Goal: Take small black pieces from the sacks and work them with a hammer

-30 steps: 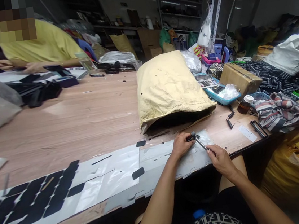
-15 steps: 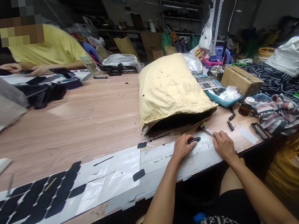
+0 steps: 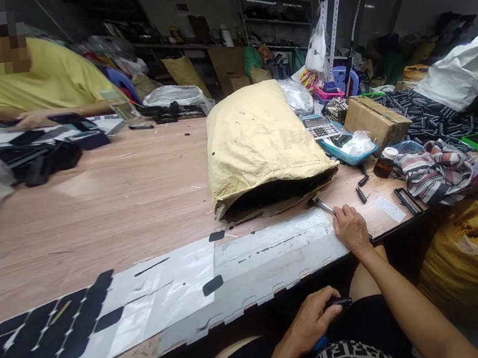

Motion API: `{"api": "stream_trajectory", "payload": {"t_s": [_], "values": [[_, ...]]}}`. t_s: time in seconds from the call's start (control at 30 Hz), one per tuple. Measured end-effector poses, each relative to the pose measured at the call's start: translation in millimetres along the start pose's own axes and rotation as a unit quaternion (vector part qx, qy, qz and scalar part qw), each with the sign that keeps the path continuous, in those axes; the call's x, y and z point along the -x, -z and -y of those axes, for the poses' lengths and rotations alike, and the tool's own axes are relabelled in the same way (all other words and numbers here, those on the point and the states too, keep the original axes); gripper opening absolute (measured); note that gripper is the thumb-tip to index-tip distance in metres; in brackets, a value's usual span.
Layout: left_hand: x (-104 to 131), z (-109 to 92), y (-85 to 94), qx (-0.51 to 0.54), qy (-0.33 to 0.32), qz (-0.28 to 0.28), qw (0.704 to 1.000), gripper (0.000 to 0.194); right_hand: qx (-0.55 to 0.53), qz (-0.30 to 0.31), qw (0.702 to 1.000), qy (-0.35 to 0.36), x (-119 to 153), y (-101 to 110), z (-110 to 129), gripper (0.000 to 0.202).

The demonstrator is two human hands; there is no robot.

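Note:
My left hand [image 3: 316, 319] is over my lap, below the table edge, with its fingers closed on a slim black piece [image 3: 340, 302]. My right hand [image 3: 352, 228] rests at the table's front edge, closed around the end of a small hammer-like tool [image 3: 324, 205] with a shiny metal shaft. The tool's short head lies near the mouth of a large yellow sack [image 3: 263, 141], which faces me, open and dark inside. A grey-white board [image 3: 275, 261] runs along the front edge, to the left of my right hand.
Dark rounded pads [image 3: 82, 320] lie on white sheets at the left. Loose black parts [image 3: 360, 195], a brown bottle [image 3: 385, 162], a striped cloth [image 3: 427, 170] and a blue basket [image 3: 355, 153] are at the right. Across the table sits a person in a yellow shirt [image 3: 65, 78].
My left hand has moved from the board down over my lap, carrying the black piece. My right hand stays on the tool. The view has shifted slightly to the right.

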State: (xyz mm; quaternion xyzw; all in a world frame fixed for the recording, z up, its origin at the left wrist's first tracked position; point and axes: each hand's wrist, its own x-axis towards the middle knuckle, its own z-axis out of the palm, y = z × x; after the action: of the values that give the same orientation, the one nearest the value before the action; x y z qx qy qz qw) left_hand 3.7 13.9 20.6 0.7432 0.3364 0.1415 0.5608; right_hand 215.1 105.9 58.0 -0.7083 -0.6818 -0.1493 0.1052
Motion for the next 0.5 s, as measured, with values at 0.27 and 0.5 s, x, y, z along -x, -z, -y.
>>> {"api": "stream_trajectory", "payload": {"t_s": [0.27, 0.5], "values": [[-3, 49, -13.3, -0.092, 0.218, 0.019, 0.971, 0.06, 0.001, -0.006, 1.0, -0.003, 2, 0, 1, 0.017], [-48, -43, 92.4, -0.02, 0.014, -0.193, 0.981, 0.037, 0.0, -0.003, 1.0, -0.001, 1, -1, 1, 0.018]]}}
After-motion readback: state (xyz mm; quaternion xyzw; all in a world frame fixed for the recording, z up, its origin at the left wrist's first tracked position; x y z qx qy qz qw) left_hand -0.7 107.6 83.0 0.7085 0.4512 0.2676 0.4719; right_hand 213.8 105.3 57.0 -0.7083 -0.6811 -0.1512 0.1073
